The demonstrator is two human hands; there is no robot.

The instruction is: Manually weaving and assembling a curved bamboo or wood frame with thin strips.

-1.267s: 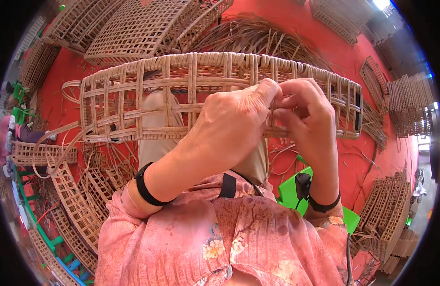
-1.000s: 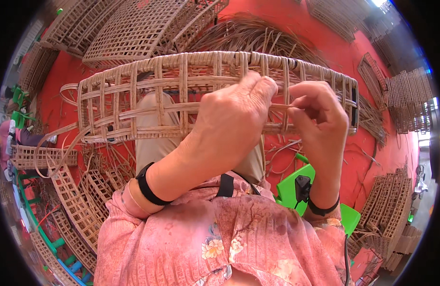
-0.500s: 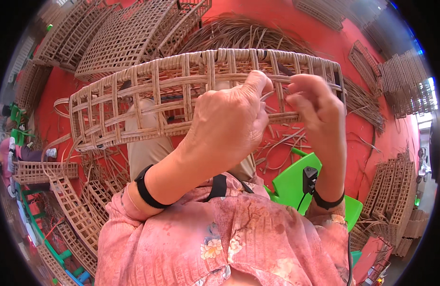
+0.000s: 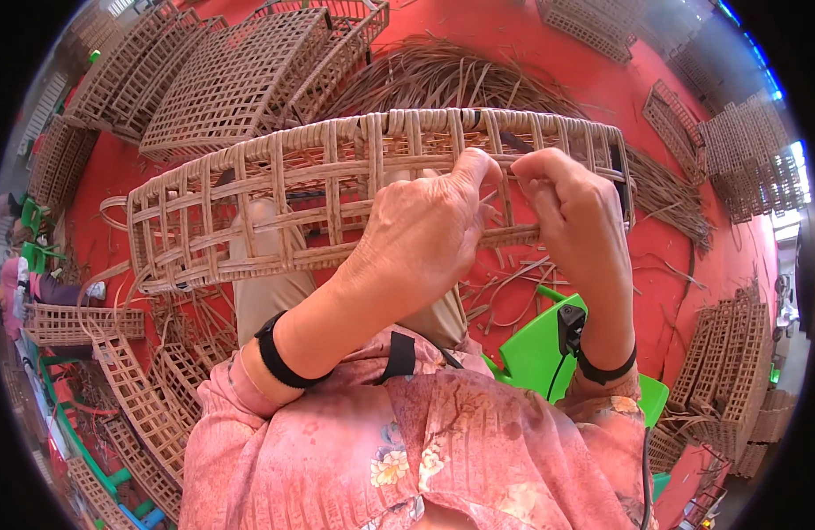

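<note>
Since half a second ago: basket (image 4: 333,177) sits a bit lower in view, and the gap between the hands is narrower.

Left hand (image 4: 421,221) is at the near wall, right of basket centre, thumb and forefinger drawn together. Its palm side is hidden, so can't tell if that grip has a strand. Right hand (image 4: 580,208) is just beside it, over the wall near the right end, fingers curled in toward the thumb. Can't tell if that grip is closed on anything; the tips are hard to make out against the weave.

Hands block the right-centre stretch of wall. Far wall only shows in bits through the openings.

Basket is above the knees (image 4: 271,296), part of them visible through the weave. Long axis runs left-right across the body, tilted: left end lower in view, closer to the person. Openwork side faces the person, wrapped rim along the far edge. Loose loop (image 4: 114,203) off the left end.

Strip pile (image 4: 452,75) beyond, on red floor (image 4: 505,18). Green stool (image 4: 540,344) partly covered by right forearm.
</note>
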